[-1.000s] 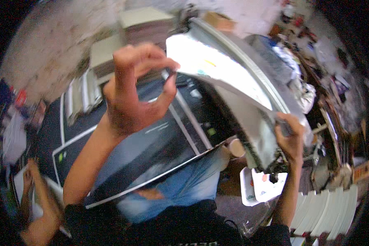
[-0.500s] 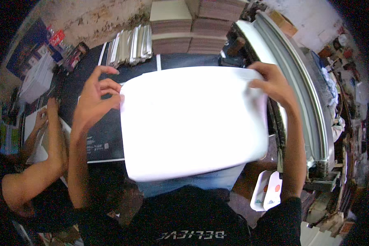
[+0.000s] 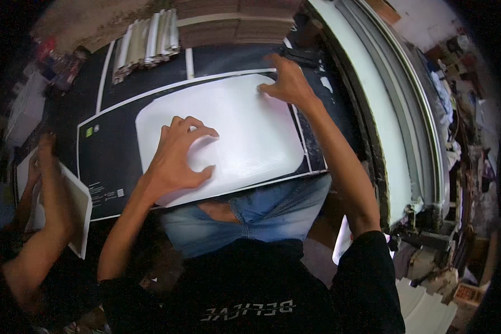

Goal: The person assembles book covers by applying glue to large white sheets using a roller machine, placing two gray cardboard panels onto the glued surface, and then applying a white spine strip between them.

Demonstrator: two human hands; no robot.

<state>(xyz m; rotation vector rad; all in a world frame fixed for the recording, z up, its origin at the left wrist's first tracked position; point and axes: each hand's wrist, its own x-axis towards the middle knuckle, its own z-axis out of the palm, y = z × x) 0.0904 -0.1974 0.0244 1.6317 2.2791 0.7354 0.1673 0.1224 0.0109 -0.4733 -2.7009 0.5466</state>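
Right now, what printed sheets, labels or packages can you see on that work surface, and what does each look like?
White sheet: rounded rectangle, blank, under the left hand and right hand.
Black printed sheet: large, beneath it, white border line, small green mark and white symbols at its left.
Silvery bundles: ribbed row at the far edge.
Brown stacks: behind, flat layers.
White board: left, by another person's arm.

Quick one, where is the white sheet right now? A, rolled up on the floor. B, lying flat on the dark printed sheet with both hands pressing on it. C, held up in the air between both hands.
B: the white sheet lies flat on the dark printed sheet, with the left hand and right hand pressing on it.
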